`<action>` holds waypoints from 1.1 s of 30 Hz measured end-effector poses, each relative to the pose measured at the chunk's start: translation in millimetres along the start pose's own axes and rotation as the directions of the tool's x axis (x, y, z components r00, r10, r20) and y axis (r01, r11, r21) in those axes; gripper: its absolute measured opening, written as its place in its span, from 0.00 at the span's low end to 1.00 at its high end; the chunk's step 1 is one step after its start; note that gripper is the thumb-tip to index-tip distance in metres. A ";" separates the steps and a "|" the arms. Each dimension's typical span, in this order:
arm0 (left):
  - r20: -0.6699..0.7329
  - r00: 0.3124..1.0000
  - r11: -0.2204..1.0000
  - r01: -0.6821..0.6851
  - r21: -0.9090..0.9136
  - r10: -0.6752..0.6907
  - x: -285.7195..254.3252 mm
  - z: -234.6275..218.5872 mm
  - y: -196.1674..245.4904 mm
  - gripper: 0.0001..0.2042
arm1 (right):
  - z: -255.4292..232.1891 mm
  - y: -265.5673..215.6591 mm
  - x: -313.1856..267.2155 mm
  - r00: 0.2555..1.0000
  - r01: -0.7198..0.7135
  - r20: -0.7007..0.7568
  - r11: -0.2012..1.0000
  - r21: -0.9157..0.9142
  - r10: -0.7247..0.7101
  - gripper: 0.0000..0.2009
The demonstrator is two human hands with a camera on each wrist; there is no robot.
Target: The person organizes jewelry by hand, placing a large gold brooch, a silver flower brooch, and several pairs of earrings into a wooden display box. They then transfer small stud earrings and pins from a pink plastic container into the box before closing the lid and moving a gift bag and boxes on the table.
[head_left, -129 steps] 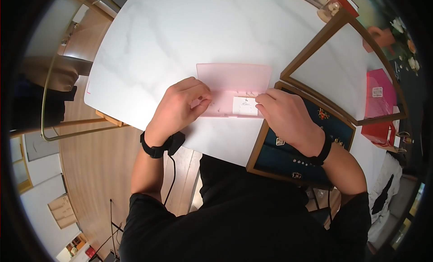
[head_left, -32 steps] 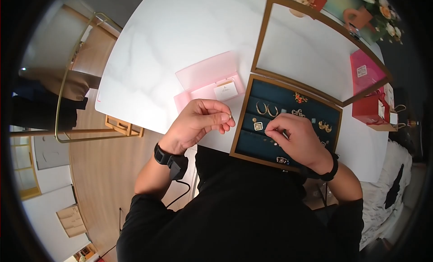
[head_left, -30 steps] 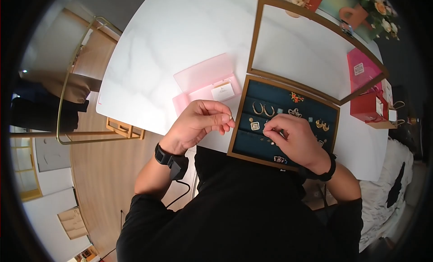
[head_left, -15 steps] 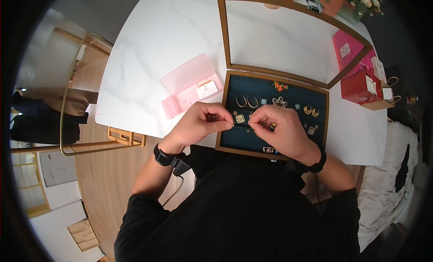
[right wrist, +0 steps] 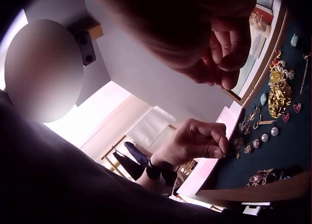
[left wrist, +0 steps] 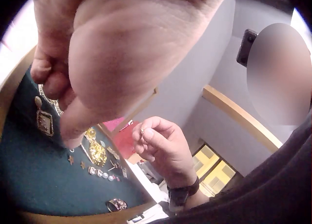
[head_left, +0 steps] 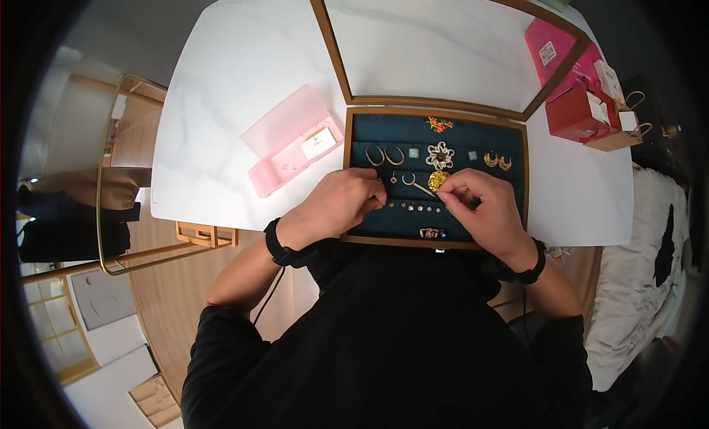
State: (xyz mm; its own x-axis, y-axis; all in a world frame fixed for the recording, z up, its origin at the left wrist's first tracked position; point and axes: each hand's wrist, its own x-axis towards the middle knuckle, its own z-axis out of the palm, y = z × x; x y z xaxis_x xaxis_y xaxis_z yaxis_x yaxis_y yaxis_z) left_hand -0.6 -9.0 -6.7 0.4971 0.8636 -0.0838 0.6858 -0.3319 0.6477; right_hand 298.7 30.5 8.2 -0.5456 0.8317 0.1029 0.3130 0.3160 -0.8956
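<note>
My left hand (head_left: 336,200) reaches over the left part of the wooden jewellery case (head_left: 350,137), thumb and forefinger pinched together at the dark green lining, beside two small star studs (left wrist: 77,162). Those fingertips mostly hide the small gold stud earring they pinch. Farther right, my right hand (head_left: 484,203) is raised over the case. Between its thumb and forefinger is a tiny gold-coloured piece (left wrist: 142,130). Close to the right fingertips in the head view lies a large yellow-gold ornament (head_left: 437,180). White flower brooch (head_left: 440,155), hoop earrings (head_left: 394,155) and a ring (head_left: 430,233) also lie in the case.
The case's glazed lid (head_left: 334,48) stands open at the back. An open pink box (head_left: 269,185) with a white card (head_left: 319,142) and small studs lies left on the marble-patterned table (head_left: 221,96). Red (head_left: 580,115) and pink (head_left: 546,56) bags stand right.
Both hands have gone from the pink box to the jewellery case. In the last half second the left fingertips came onto the lining and the right hand drew away rightward; the head view turned right.
</note>
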 end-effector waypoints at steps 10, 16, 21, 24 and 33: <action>0.048 0.997 0.992 0.048 0.120 -0.055 7.4 10.0 0.3 0.04 | -2.2 7.4 -8.6 1.000 -0.024 0.014 1.000 0.011 0.023 0.03; 0.006 0.999 0.982 0.049 0.185 -0.051 8.0 13.1 0.4 0.03 | 1.3 11.2 -9.8 1.000 -0.014 -0.022 0.999 0.040 0.015 0.03; -0.061 0.998 0.973 0.042 0.226 -0.029 6.7 17.0 3.7 0.03 | 2.1 8.7 -8.8 1.000 -0.017 -0.006 0.999 0.028 0.017 0.03; -0.084 0.996 0.973 0.030 0.229 -0.010 5.3 18.3 3.5 0.03 | -0.2 3.6 -7.1 0.999 -0.023 0.032 1.000 -0.011 0.024 0.03; -0.178 0.984 0.989 0.054 0.139 -0.028 -5.7 -5.0 5.3 0.08 | 4.8 -1.0 -3.4 0.999 0.007 0.049 1.000 0.005 -0.007 0.03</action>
State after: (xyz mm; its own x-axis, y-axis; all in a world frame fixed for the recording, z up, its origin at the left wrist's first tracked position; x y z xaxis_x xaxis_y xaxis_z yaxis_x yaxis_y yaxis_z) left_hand -2.5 -13.8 1.0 0.3752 0.9263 0.0338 0.7787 -0.3347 0.5307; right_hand 296.6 25.2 6.7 -0.5853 0.8060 0.0878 0.3049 0.3192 -0.8973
